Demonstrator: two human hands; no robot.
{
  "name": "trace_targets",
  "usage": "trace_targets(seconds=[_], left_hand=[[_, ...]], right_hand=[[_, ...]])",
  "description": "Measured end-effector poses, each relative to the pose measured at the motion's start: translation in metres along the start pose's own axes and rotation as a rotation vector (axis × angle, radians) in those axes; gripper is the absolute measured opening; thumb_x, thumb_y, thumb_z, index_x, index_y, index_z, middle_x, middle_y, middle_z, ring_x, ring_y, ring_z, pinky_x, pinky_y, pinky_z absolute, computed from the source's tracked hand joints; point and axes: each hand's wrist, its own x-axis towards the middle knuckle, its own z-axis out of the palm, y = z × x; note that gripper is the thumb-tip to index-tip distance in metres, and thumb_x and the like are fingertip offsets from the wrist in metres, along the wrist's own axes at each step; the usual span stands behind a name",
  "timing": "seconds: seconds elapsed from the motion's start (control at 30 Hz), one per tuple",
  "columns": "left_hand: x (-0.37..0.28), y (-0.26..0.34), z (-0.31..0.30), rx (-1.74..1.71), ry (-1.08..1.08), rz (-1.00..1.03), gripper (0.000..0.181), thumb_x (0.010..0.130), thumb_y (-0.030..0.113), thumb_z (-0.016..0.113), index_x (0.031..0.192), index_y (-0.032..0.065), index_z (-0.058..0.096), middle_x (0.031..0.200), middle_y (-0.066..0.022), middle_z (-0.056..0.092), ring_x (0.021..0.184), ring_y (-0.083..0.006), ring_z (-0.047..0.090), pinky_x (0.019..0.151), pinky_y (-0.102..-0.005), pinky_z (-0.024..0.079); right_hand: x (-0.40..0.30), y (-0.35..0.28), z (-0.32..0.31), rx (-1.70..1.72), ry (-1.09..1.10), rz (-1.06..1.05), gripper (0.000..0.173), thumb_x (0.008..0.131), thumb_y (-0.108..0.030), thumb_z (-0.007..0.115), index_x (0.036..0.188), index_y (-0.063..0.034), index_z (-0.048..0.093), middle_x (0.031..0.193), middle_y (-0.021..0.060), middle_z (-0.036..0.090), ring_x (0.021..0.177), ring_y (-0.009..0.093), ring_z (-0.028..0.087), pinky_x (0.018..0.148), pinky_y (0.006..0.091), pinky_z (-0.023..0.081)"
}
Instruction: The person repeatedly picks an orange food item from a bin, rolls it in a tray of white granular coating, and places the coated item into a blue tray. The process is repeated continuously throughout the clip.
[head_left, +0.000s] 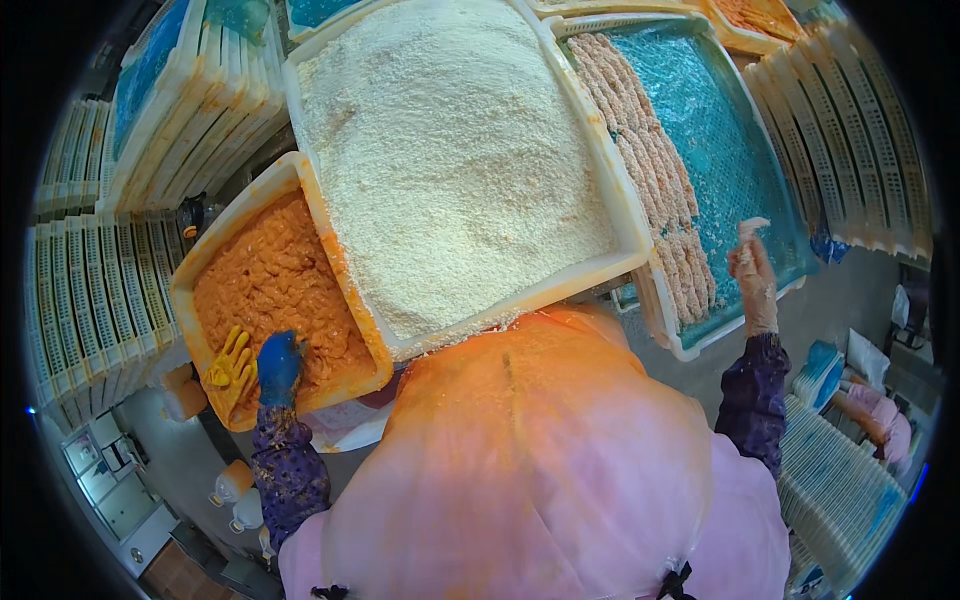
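Observation:
My left hand (280, 367), in a blue glove, reaches into the orange marinated meat (277, 262) in a white plastic bin (180, 292). Its fingertips are hidden, so a grip on the meat cannot be made out. Close beside it, an empty yellow glove (234, 364) lies at the bin's near-left corner. My right hand (754, 277), in a pale thin glove, is above a blue-green lined tray (712, 112). At its fingertips is something whitish, either loose glove tip or a small piece. Rows of breaded strips (652, 165) line that tray's left side.
Between the hands stands a large white bin (637, 255) of pale breadcrumbs (465, 165). Stacked plastic trays rise at the left (97, 292) and right (840, 142). More trays (840, 487) stand at the lower right, near another person (881, 420). Several jugs (236, 480) sit on the floor.

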Motion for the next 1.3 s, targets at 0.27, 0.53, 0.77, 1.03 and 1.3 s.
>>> trace_targets(seconds=[0.27,0.53,0.77,1.03,1.3], left_hand=[[0.000,0.002,-0.006,-0.230,0.051,-0.120,0.035,0.091,0.018,0.075,0.118,-0.0033,0.069,0.108,-0.0204,0.074,0.099,-0.0329,0.070,0.084,-0.0412,0.053],[-0.014,0.017,-0.020,-0.811,0.135,-0.320,0.030,0.095,0.023,0.074,0.110,-0.0028,0.069,0.095,-0.0038,0.067,0.085,-0.0161,0.062,0.071,-0.0321,0.051],[-0.017,0.057,-0.088,-1.369,0.293,-0.250,0.023,0.099,0.015,0.069,0.115,-0.0018,0.065,0.100,-0.0045,0.063,0.084,-0.0127,0.064,0.075,-0.0284,0.058],[0.031,0.218,-0.187,-1.190,-0.261,0.095,0.035,0.098,0.018,0.068,0.125,-0.0046,0.068,0.114,-0.0150,0.073,0.104,-0.0202,0.071,0.089,-0.0305,0.057],[0.097,0.264,-0.062,-0.332,0.204,0.309,0.018,0.094,0.014,0.072,0.108,0.0038,0.077,0.101,-0.0118,0.075,0.094,-0.0181,0.070,0.078,-0.0317,0.054]], right_hand=[[0.002,0.069,-0.018,-0.178,-0.163,0.130,0.053,0.094,-0.002,0.042,0.144,-0.0058,0.059,0.141,0.0140,0.061,0.133,0.026,0.055,0.113,0.0362,0.039],[0.043,-0.010,0.009,-0.531,-0.232,-0.012,0.046,0.102,-0.007,0.048,0.147,-0.0087,0.057,0.138,0.0109,0.060,0.122,0.023,0.057,0.104,0.0345,0.043],[0.011,-0.132,0.195,0.112,-0.792,-0.186,0.039,0.099,-0.006,0.059,0.137,-0.0065,0.064,0.117,0.0067,0.069,0.114,0.018,0.062,0.103,0.0342,0.048],[0.010,-0.107,0.315,-0.282,-0.645,-0.665,0.022,0.095,-0.013,0.060,0.112,-0.0043,0.070,0.099,0.0207,0.067,0.092,0.040,0.063,0.083,0.0460,0.051],[0.020,-0.103,0.313,-0.344,-0.556,-0.613,0.021,0.096,-0.014,0.059,0.110,-0.0022,0.071,0.099,0.0197,0.069,0.093,0.036,0.066,0.082,0.0429,0.051]])
